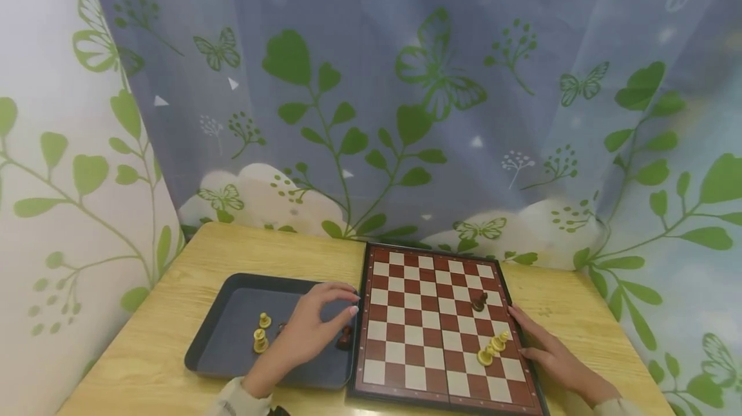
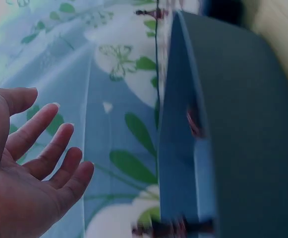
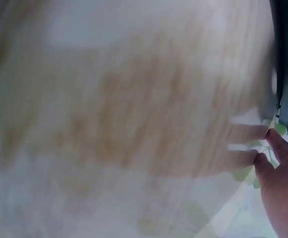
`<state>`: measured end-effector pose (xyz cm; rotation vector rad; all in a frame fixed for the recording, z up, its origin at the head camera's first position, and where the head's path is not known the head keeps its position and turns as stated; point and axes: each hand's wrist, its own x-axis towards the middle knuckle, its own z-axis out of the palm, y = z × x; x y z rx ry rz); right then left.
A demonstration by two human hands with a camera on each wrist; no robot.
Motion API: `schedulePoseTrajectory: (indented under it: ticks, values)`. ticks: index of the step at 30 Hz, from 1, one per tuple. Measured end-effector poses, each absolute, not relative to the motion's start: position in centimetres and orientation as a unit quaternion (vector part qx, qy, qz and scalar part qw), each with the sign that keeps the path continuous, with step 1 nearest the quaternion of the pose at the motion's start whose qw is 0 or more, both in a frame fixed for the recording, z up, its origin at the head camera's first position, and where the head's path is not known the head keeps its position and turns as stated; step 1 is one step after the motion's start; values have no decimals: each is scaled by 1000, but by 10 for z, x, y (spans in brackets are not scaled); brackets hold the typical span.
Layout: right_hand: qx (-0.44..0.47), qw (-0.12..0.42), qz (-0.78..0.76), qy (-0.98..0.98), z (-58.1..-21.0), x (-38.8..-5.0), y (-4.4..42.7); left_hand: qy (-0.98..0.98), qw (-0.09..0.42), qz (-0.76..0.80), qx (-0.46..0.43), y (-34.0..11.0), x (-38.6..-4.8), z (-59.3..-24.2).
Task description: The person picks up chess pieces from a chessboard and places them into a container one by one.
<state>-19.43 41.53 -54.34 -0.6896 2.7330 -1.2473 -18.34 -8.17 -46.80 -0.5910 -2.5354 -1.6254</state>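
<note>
Yellow wood grain runs across the bench (image 1: 139,339), with a dark blue-grey tray (image 1: 223,339) on its left part. Inside stand a gold pawn (image 1: 265,320) and, just nearer the person, a gold rook (image 1: 261,340). A pale sleeve (image 1: 245,398) leads to the left hand (image 1: 307,329), which reaches forward and rightward over the tray. Its fingers are spread and gently bent, thumb apart, the tips near the board's left edge; the left wrist view shows the palm open and clear of the tray wall. Part of a dark piece (image 1: 281,328) peeks out behind this hand, and another dark chessman (image 1: 344,337) is at the tray's right side, below the thumb.

Just right of the tray lies the red-and-white chessboard (image 1: 400,332). Towards its right side are a dark chess piece (image 1: 479,302) and, nearer the person, gold chessmen (image 1: 485,356), seemingly two, overlapping in view. Along the right edge, the right hand (image 1: 547,351) angles inward from its sleeve (image 1: 617,407), fingers extended and resting against the board's rim, thumb parted from them.
</note>
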Motion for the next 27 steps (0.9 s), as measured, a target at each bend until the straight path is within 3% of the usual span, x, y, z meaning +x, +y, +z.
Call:
schedulePoseTrajectory:
  ticks: [7, 27]
  values:
    - [-226, 40, -422, 877, -542, -192, 414, -810, 27, -534, -241, -42, -191, -470]
    - [-191, 46, -403, 894, -540, -190, 414, -811, -69, -481, -325, 64, -198, -466]
